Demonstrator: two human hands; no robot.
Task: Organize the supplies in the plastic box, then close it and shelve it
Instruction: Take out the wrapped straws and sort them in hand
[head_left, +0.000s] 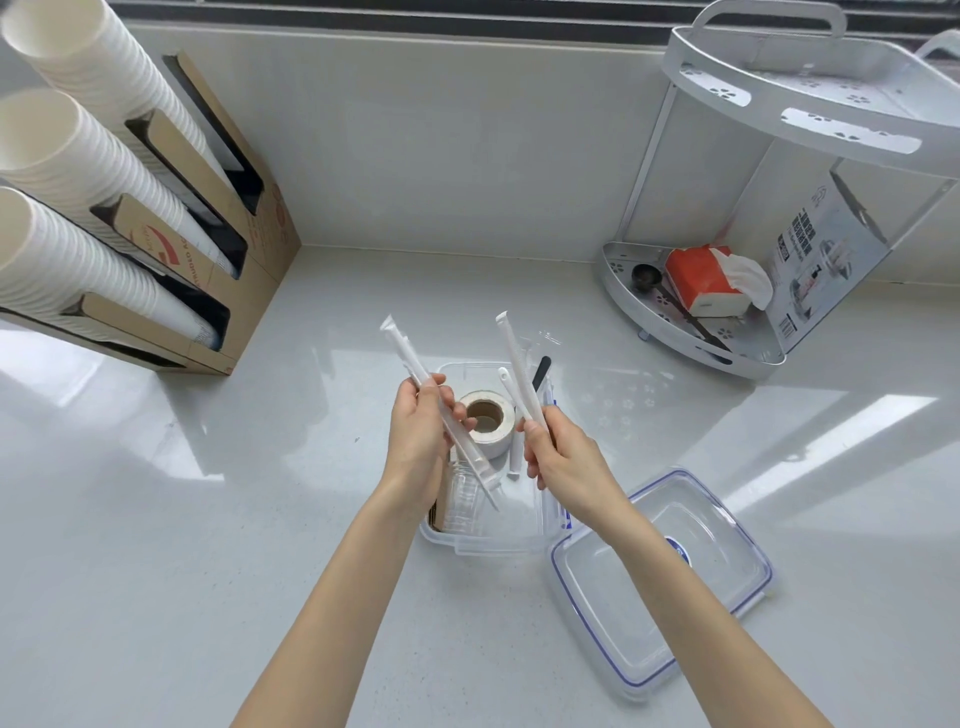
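**A:** ok so what's the clear rectangular plastic box (488, 540) looking like?

**B:** see-through, lid off, sitting on the glossy white tabletop (208, 519) right under the hands. Inside there's a white roll of tape with a brown cardboard core (485, 422), a small clear ribbed cup (465, 499) lying near the front, something flat and brown along the left wall, and a few white sticks leaning about. A black stick (540, 373) pokes up at the far right corner.

**A:** and the lid?

**B:** clear lid with blue seal and clips (660, 582), lying flat just right of the box, under the right forearm.

**A:** hands?

**B:** left hand (421, 431) is curled round a long paper-wrapped white straw (441, 410), tilted, top end up-left, bottom end dipping into the box. Right hand (561, 457) pinches a bunch of thin white plastic utensils (519, 374) that fan upward above the box.

**A:** shelf?

**B:** white two-tier corner rack (779, 104) at the far right, with an orange tissue pack (701, 280) on its bottom tier.
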